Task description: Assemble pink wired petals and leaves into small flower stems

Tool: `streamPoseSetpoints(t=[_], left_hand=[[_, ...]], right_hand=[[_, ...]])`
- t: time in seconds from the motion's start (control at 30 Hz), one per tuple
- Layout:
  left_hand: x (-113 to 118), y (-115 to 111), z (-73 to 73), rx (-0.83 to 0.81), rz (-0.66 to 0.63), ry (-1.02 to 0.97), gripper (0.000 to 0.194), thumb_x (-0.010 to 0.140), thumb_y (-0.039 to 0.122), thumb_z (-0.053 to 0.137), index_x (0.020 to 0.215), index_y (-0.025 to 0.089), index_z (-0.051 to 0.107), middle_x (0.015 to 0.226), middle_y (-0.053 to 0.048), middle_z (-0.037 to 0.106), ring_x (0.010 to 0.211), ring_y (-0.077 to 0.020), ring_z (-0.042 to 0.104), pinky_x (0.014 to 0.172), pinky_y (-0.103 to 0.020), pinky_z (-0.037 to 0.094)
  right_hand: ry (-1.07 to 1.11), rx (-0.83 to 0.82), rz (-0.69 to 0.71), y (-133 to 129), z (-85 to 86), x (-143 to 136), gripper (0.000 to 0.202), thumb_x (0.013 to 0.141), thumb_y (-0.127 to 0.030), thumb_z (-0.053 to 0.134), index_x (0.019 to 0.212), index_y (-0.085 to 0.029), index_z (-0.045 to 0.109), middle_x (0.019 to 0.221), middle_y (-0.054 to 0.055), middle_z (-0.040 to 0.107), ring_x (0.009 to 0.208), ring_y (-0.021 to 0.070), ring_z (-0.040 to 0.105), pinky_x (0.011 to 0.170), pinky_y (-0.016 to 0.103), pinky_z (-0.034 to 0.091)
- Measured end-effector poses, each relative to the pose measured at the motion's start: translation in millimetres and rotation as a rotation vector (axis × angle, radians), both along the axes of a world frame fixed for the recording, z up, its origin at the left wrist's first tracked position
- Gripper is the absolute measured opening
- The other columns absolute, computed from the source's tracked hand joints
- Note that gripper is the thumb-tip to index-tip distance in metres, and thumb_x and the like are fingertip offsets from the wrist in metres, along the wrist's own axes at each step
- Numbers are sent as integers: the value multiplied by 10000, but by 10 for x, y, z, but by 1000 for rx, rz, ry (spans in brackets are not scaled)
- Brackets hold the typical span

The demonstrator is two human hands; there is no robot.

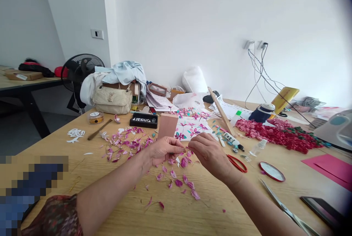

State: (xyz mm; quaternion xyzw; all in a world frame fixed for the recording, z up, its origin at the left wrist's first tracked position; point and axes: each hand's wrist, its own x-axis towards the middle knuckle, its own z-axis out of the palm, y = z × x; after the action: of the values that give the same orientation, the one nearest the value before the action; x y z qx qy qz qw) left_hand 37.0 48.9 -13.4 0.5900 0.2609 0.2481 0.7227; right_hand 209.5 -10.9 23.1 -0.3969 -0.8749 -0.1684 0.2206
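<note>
Over the middle of the wooden table, my two hands meet almost fingertip to fingertip. My left hand is closed in a pinch, its thumb and fingers pointing right. Bent over from the other side, my right hand also pinches, fingers curled downward. Whatever lies between the fingertips is too small to make out. Loose purple-pink petals are scattered beneath and in front of the hands, with a thicker spread of petals at the left. Just behind the hands lies a white sheet with finished purple flowers.
Near my right forearm are red-handled scissors, a round red-rimmed dish, large metal scissors and a phone. A glue bottle and red flower clusters lie behind. A black box and beige handbag stand left.
</note>
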Motion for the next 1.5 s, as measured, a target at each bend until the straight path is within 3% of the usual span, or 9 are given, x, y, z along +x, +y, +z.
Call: streamPoseSetpoints(t=[0.1, 0.3, 0.4, 0.5, 0.73, 0.9, 1.13, 1.27, 1.5], left_hand=[[30, 1, -10, 417, 128, 80, 117, 728, 230, 599, 678, 125, 584, 595, 22, 475, 513, -67, 424, 501, -206, 324], [74, 0, -178, 1489, 329, 323, 237, 832, 114, 412, 688, 127, 600, 692, -30, 488, 689, -136, 456, 614, -252, 350], [83, 27, -208, 1337, 387, 265, 209, 823, 122, 441, 717, 131, 621, 706, -29, 508, 680, -126, 483, 616, -239, 365], [83, 58, -168, 880, 409, 161, 116, 756, 155, 550, 672, 133, 627, 674, -7, 525, 628, -103, 488, 587, -215, 364], [25, 35, -97, 181, 171, -14, 228, 638, 332, 667, 682, 117, 607, 567, 28, 495, 503, -64, 399, 476, -195, 276], [15, 37, -99, 287, 137, 43, 212, 656, 321, 655, 683, 115, 619, 606, 14, 526, 547, -75, 434, 523, -203, 329], [82, 14, -155, 1209, 292, 263, 191, 809, 162, 480, 736, 145, 656, 707, -27, 520, 668, -122, 487, 621, -239, 369], [86, 39, -167, 878, 326, 188, 119, 753, 182, 555, 689, 136, 645, 698, -15, 545, 651, -110, 503, 605, -220, 378], [34, 56, -137, 307, 161, 42, 205, 674, 314, 631, 706, 112, 628, 593, 20, 516, 534, -68, 416, 506, -188, 314]], right_hand=[[109, -150, -121, 39, -1, -34, 205, 834, -158, 431, 668, -156, 552, 665, 43, 554, 670, 172, 456, 647, 309, 333], [707, -906, -317, 166, -91, 42, 121, 705, -234, 489, 606, -169, 512, 577, -9, 494, 567, 135, 449, 544, 249, 335], [753, -828, -339, 155, -111, 116, 181, 738, -297, 463, 612, -176, 510, 595, -6, 507, 594, 145, 474, 556, 251, 344], [642, -431, -362, 76, -104, 151, 192, 793, -338, 452, 719, -183, 538, 683, 17, 560, 664, 173, 514, 599, 272, 372], [149, 58, -85, -5, -117, 31, 144, 877, -224, 430, 876, -169, 563, 833, 79, 600, 783, 200, 508, 685, 311, 381], [109, -63, -100, 22, -85, -5, 221, 869, -188, 407, 710, -164, 557, 683, 47, 574, 674, 169, 476, 663, 304, 349], [678, -775, -376, 141, -154, 107, 171, 747, -266, 460, 600, -180, 477, 541, -19, 469, 521, 129, 434, 501, 245, 332], [717, -493, -358, 114, -162, 158, 144, 781, -304, 460, 728, -181, 514, 654, 8, 530, 625, 159, 491, 582, 270, 376], [183, -112, -94, -2, -138, -4, 122, 848, -189, 464, 829, -164, 582, 810, 79, 587, 782, 200, 488, 689, 316, 371]])
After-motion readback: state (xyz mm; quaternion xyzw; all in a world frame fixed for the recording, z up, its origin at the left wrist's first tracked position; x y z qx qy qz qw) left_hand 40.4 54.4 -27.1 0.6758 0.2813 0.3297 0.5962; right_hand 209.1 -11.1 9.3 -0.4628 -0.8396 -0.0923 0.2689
